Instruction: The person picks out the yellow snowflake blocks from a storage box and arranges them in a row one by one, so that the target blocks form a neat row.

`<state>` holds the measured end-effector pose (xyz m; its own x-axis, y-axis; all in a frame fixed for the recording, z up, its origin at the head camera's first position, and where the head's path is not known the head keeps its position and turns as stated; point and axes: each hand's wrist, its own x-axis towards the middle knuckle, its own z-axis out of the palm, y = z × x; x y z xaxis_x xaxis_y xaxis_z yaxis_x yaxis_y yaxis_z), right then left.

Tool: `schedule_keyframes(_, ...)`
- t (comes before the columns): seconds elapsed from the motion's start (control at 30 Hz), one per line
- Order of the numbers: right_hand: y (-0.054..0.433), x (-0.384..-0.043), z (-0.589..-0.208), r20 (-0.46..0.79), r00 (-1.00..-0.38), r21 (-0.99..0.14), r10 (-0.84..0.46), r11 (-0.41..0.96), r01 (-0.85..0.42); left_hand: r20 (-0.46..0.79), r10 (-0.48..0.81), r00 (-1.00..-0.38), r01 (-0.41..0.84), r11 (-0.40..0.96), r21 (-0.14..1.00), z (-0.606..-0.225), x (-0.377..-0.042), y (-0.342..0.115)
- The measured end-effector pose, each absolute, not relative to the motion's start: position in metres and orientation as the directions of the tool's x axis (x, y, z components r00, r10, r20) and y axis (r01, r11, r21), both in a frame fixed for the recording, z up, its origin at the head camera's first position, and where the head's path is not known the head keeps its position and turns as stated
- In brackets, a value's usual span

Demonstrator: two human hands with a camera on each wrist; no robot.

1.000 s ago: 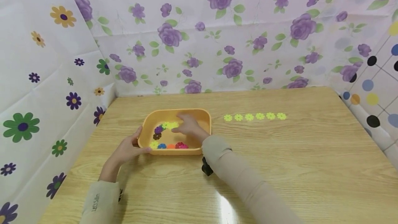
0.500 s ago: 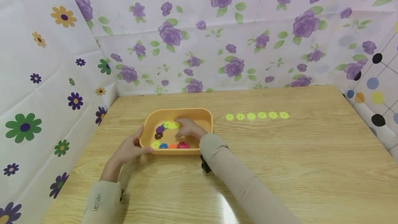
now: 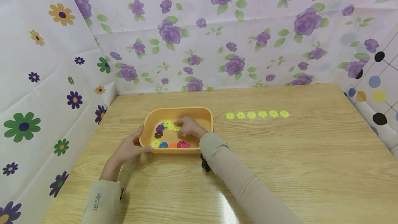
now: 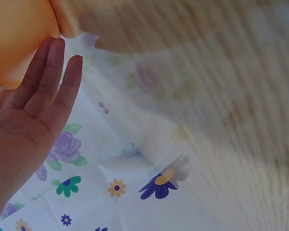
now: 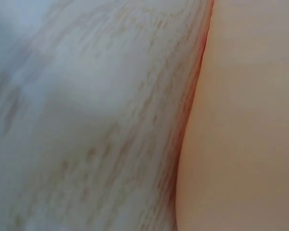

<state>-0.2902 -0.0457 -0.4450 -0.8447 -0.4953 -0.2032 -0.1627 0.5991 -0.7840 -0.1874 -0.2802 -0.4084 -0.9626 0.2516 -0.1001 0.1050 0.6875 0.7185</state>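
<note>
My left hand (image 3: 128,149) holds the left end of an orange plastic basin (image 3: 175,150), thumb along the front rim. In the left wrist view its extended fingers (image 4: 50,72) lie against the outer wall. Inside the basin is my right hand (image 3: 189,127), index finger bent at a yellow-green flower-shaped disc (image 3: 176,128), with a gap between thumb and index finger. More flower-shaped discs lie around it: purple (image 3: 160,128), brown (image 3: 158,134), blue (image 3: 163,145), orange (image 3: 172,145) and pink (image 3: 185,145). The right wrist view shows only blurred surfaces, with no fingers.
Several yellow-green discs (image 3: 251,114) form a straight row on the wooden table (image 3: 295,155), right of the basin. Flower-printed sheets (image 3: 199,54) hang behind and to the left. A dotted sheet (image 3: 377,92) stands at the right edge.
My right hand has drawn lower and its fingers have come down to the yellow-green discs, which now lie more spread out. The left hand stays on the basin.
</note>
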Motion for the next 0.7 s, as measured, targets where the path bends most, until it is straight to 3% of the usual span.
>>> schedule_keyframes(0.33, -0.043, -0.277, -0.429, -0.18, -0.881, -0.743, -0.437, 0.647, -0.169, -0.102, 0.245, -0.964, 0.101, 0.694, 0.713, -0.409, -0.19, -0.281)
schedule_keyframes(0.7, -0.043, -0.277, -0.429, -0.163, -0.87, -0.677, -0.466, 0.694, -0.245, -0.072, 0.238, -0.969, 0.118, 0.695, 0.709, -0.412, -0.189, -0.281)
